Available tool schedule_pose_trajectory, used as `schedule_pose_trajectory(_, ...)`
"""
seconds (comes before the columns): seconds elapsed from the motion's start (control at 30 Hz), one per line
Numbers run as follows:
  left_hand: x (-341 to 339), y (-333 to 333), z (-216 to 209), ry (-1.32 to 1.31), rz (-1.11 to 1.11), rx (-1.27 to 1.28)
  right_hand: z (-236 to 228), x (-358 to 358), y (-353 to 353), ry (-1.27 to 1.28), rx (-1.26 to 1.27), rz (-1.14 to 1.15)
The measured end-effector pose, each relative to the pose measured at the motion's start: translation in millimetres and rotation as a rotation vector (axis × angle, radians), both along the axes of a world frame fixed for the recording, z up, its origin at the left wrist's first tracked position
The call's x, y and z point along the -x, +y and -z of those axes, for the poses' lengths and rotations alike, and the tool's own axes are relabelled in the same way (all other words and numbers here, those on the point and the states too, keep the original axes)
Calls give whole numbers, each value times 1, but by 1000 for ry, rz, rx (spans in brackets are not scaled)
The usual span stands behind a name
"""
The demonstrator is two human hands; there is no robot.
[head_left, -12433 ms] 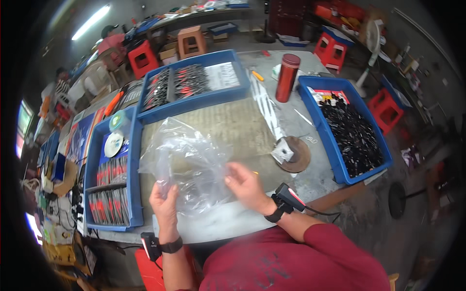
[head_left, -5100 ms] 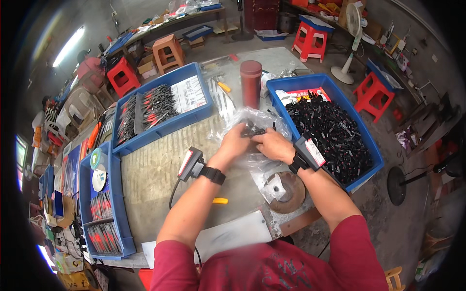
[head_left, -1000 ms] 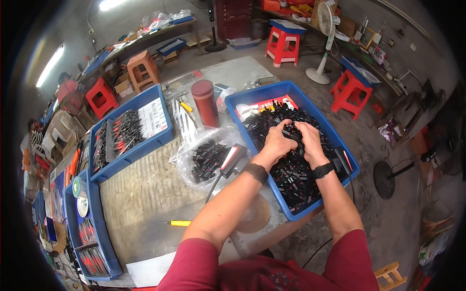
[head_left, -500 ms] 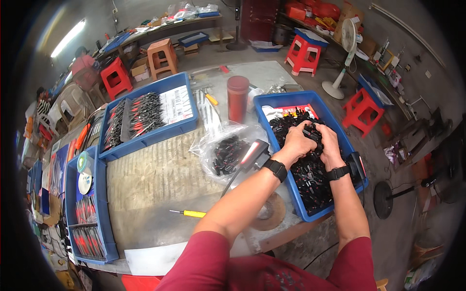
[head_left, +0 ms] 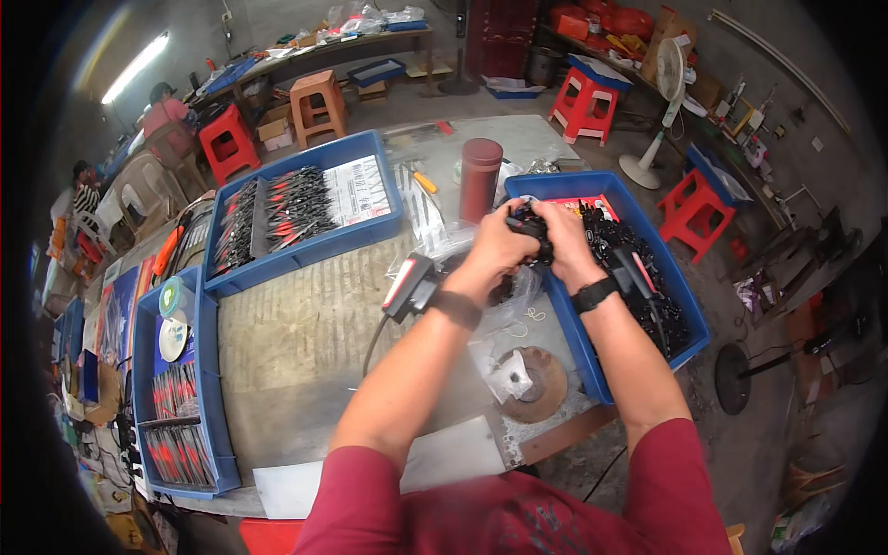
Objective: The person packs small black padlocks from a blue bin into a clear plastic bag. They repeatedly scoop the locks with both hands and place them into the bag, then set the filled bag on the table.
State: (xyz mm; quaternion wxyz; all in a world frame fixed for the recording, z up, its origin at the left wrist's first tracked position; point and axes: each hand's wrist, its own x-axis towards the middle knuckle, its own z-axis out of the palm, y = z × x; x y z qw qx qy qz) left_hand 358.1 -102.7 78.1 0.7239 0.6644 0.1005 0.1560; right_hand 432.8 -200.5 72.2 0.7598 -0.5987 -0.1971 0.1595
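Together my left hand (head_left: 499, 248) and my right hand (head_left: 567, 240) cup a clump of small black parts (head_left: 531, 228), fingers curled round it from both sides. Their exact kind cannot be made out. Below the hands is a clear plastic bag (head_left: 521, 303), largely covered by my left hand and wrist; dark pieces show in it. A deep blue bin (head_left: 698, 350) to the right is heaped with similar black parts (head_left: 622, 242), and a red and white printed sheet (head_left: 599, 205) lies at its far end. My right forearm crosses over this bin.
A dark red cylinder (head_left: 480, 180) stands beyond the hands. Left are a blue tray (head_left: 305, 261) of black-and-red tools and a second blue tray (head_left: 215, 398). A rusty disc (head_left: 548, 396) lies near the front edge. Stools and a standing fan (head_left: 672, 72) are behind the table.
Both hands have lifted out of the blue bin and moved left with a clump of black parts, now above the plastic bag. The view has shifted slightly.
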Motion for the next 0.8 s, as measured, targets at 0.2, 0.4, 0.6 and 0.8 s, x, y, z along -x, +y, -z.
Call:
schedule_pose_trajectory(0.2,42,42,40,154,-10,12,35,36,42,158,27,-89)
schedule_pose_trajectory(0.4,61,63,76,130,-158,-772,59,42,51,-37,305,-68)
schedule_pose_trajectory(0.6,73,61,67,143,-42,-938,46,29,33,-604,777,-232)
schedule_pose_trajectory(0.8,77,47,37,279,4,-1150,14,37,4,-834,758,-249)
